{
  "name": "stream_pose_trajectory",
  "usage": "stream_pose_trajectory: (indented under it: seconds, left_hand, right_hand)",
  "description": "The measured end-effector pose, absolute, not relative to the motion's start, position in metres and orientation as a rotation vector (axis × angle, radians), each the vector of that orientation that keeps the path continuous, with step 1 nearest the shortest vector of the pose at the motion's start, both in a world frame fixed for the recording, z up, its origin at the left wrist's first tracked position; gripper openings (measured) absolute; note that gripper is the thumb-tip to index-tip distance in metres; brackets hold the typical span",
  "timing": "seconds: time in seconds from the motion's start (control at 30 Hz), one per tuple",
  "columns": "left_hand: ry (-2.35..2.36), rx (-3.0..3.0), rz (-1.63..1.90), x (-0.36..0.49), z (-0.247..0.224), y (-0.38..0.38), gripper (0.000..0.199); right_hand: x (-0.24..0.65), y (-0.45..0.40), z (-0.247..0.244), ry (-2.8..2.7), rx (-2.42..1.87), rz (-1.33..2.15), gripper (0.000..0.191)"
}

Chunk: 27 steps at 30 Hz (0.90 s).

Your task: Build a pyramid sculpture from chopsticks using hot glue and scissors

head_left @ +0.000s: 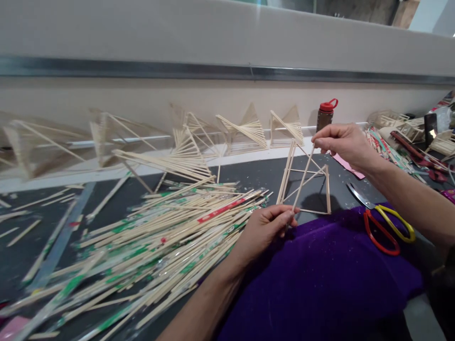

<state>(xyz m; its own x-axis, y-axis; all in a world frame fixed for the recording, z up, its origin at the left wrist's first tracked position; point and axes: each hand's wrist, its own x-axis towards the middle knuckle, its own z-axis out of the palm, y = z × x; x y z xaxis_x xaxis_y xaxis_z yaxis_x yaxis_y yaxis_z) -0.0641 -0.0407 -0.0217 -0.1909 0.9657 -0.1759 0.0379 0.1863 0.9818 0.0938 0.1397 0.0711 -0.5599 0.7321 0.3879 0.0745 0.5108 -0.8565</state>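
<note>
A thin wooden stick (304, 179) slants between my two hands. My left hand (272, 226) pinches its lower end, above the edge of a purple cloth (320, 284). At the upper end, my right hand (337, 141) grips it between thumb and fingers. Right behind the stick stands a small open frame of sticks (328, 189) on the dark table. Scissors (382, 225) with one red and one yellow handle lie on the cloth to the right, below my right forearm.
A large pile of sticks, many in clear wrappers, (170, 237) covers the left and middle. Several stick structures (245, 130) line the wall. A red-capped bottle (324, 116) stands behind my right hand. Clutter lies at far right; a ruler (66, 232) at left.
</note>
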Motion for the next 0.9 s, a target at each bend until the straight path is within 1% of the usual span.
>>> stream_pose_trajectory:
  seconds: [0.17, 0.33, 0.63, 0.9]
  left_hand:
    - [1.608, 0.984, 1.164, -0.068, -0.033, -0.034, 0.037]
    - [1.679, 0.968, 1.079, -0.076, -0.043, -0.029, 0.032]
    - [1.752, 1.007, 1.003, -0.077, -0.046, -0.025, 0.031]
    - [1.81, 1.087, 0.995, -0.081, -0.049, -0.024, 0.039]
  right_hand:
    - [0.073, 0.176, 0.052, -1.887, -0.793, 1.109, 0.008]
    - [0.056, 0.182, 0.035, -1.91, -0.819, 1.077, 0.008]
    - [0.046, 0.182, 0.022, -2.074, -0.759, 0.694, 0.021]
    - [0.042, 0.184, 0.017, -2.154, -0.748, 0.536, 0.023]
